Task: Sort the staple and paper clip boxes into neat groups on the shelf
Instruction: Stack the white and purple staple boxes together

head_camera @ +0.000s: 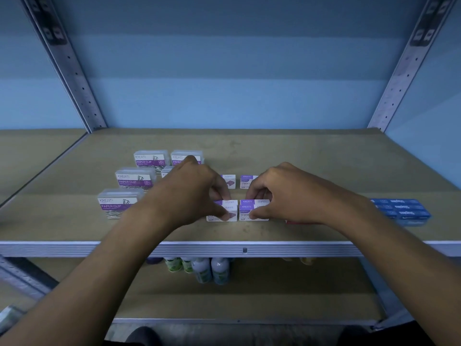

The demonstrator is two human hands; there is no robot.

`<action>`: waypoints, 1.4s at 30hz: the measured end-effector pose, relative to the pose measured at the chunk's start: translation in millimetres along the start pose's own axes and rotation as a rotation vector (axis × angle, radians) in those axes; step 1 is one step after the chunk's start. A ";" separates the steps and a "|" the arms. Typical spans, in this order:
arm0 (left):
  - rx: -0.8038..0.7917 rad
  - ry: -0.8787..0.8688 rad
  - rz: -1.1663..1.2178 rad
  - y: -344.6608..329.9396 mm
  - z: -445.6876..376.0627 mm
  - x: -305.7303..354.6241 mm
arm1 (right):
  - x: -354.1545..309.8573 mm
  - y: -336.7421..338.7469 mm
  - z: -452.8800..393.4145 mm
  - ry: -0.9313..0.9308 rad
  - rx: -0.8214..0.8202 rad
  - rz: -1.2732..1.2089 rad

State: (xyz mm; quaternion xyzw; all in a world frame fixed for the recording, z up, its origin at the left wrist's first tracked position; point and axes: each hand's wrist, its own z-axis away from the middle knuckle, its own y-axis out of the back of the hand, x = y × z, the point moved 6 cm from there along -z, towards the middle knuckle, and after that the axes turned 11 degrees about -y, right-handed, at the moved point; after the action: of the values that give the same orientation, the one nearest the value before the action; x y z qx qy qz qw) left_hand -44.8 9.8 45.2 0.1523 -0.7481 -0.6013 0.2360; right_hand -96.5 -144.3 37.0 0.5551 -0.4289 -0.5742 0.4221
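1. Shelf [311, 158]: tan board, metal front rail.
2. Left hand [192, 188]: fingers pinch the near-left staple stack [225, 213].
3. Right hand [287, 193]: fingers pinch the near-right staple stack [252, 208], just beside the left one.
4. Blue boxes [404, 211]: stacked, far right, well apart from the hands.
5. Clip boxes [117, 203]: clear, purple-labelled, grouped in rows at left.
6. Far staple boxes [245, 182]: two, behind the stacks, partly hidden by the hands.
7. Bottles [212, 269]: on the lower shelf.
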 end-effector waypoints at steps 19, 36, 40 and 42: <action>0.145 0.001 0.030 14.3 -4.3 -3.4 | -0.6 19.4 -3.2 -0.009 0.056 -0.088; 0.170 0.124 -0.235 9.8 -26.0 -12.5 | 17.0 6.1 -38.0 -0.122 0.142 -0.032; 0.162 0.126 -0.271 8.6 -29.9 -10.5 | 18.7 5.1 -39.1 -0.116 0.145 -0.049; 0.174 0.127 -0.258 8.2 -30.6 -10.6 | 18.6 5.1 -39.0 -0.111 0.153 -0.052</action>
State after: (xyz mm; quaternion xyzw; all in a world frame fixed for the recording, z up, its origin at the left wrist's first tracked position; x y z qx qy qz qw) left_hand -19.1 -8.2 56.4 0.3046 -0.7551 -0.5486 0.1897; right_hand -58.0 -164.5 36.2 0.5641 -0.4797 -0.5803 0.3390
